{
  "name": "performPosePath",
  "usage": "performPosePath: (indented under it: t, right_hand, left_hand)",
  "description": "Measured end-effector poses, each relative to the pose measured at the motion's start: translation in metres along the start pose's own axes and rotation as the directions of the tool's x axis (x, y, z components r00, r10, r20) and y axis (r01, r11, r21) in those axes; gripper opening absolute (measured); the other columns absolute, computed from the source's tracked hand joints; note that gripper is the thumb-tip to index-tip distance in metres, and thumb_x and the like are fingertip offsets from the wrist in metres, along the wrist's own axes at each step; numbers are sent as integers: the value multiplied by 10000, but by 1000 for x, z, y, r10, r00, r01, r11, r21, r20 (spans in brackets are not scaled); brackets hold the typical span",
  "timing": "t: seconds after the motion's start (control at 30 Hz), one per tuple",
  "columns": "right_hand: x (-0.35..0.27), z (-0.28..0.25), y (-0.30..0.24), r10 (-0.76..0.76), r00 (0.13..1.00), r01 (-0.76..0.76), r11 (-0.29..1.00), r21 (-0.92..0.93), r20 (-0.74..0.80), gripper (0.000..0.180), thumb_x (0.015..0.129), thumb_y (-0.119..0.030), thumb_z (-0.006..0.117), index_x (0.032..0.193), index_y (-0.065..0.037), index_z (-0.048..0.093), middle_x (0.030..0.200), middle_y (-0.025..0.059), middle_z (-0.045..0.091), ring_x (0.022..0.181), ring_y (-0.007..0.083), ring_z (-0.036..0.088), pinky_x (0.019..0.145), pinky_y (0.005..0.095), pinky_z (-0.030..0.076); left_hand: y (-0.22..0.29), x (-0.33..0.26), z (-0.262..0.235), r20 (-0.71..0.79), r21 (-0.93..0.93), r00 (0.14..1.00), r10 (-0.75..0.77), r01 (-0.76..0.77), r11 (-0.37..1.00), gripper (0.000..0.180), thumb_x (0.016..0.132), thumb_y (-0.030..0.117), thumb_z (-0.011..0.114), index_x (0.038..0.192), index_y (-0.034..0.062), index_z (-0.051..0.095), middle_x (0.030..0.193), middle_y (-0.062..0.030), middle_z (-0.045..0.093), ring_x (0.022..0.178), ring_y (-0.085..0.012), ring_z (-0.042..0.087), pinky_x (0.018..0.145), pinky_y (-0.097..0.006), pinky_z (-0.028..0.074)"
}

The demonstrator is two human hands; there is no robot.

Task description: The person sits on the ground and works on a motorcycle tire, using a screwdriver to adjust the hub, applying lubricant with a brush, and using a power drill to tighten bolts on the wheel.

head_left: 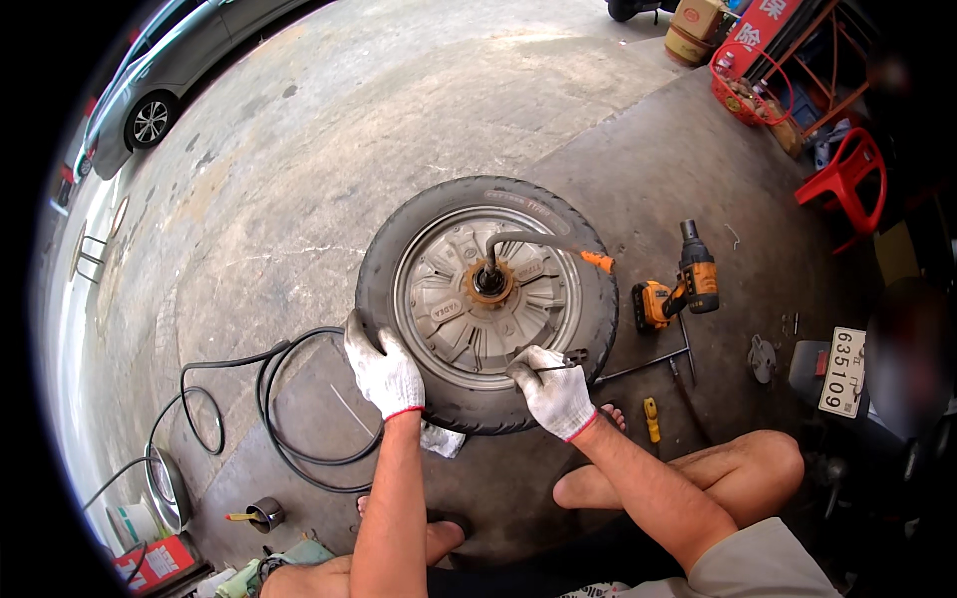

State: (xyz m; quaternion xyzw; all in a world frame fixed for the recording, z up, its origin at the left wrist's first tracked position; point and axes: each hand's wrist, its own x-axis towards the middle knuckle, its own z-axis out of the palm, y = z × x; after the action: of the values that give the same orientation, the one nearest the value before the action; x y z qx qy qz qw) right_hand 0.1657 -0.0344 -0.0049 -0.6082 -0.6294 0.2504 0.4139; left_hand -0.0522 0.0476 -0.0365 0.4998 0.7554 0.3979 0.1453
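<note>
A scooter hub-motor wheel (439, 291) lies flat on the floor in front of me, its black tyre (382, 234) around a grey metal hub. A cable (528, 238) with an orange end rises from the hub's centre. My left hand (384, 374), in a white knitted glove, grips the tyre's near left edge. My right hand (553, 389), gloved the same way, is closed over the wheel's near right side. It holds a slim dark metal tool (575, 357), whose exact kind is hard to make out because the fingers partly cover it.
Right of the wheel are an orange-black cordless impact wrench (688, 274), a T-shaped wrench (648, 365) and a yellow-handled tool (652, 419). A black hose (267, 384) coils at left near a metal cup (265, 513). A red stool (847, 179) and parked car (164, 70) stand farther off.
</note>
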Motion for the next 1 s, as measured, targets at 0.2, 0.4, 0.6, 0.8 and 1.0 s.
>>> performPosePath:
  t: [0.2, 0.4, 0.6, 0.8, 1.0]
  right_hand:
    - [-1, -1, 1, 44, 999, -44, 998, 44, -5, 60, 851, -49, 712, 887, -46, 664, 765, 160, 671, 725, 368, 672, 624, 443, 518]
    - [-2, 1, -4, 21, 999, -20, 1000, 19, -37, 64, 846, -68, 720, 869, -42, 666, 771, 153, 672, 731, 361, 676, 635, 438, 523]
    - [0, -9, -5, 28, 997, -33, 998, 59, 71, 94, 880, -116, 700, 918, -38, 667, 788, 162, 678, 755, 365, 681, 659, 434, 528]
    - [25, -120, -32, 47, 937, -1, 991, -132, 347, 180, 945, -229, 633, 984, -60, 681, 823, 184, 692, 832, 386, 691, 733, 446, 541]
    - [-1, -320, -32, 393, 897, -187, 752, -632, 203, 202, 914, -209, 611, 1001, -49, 699, 870, 181, 727, 882, 365, 711, 798, 450, 542]
  left_hand:
    - [3, -1, 1, -12, -4, 1000, 1, -2, 1000, 497, 978, 139, 571, 1453, 21, 487, 1430, -189, 543, 1338, -335, 515, 1129, -413, 387]
    - [1, -3, -1, -17, -16, 1000, 9, -10, 1000, 495, 974, 139, 579, 1446, 18, 493, 1423, -193, 545, 1329, -339, 521, 1123, -412, 393]
    - [4, 1, 0, 10, 9, 1000, 1, -1, 1000, 511, 959, 144, 561, 1445, 9, 473, 1437, -221, 519, 1346, -373, 487, 1135, -444, 380]
    - [-5, 2, 3, -5, 45, 1000, 19, -18, 999, 515, 974, 183, 554, 1456, 26, 465, 1455, -224, 505, 1360, -381, 471, 1140, -444, 371]
    - [-14, 6, 6, 31, 23, 999, 29, -30, 999, 503, 1001, 210, 538, 1464, 27, 465, 1449, -227, 520, 1356, -380, 479, 1132, -440, 376]
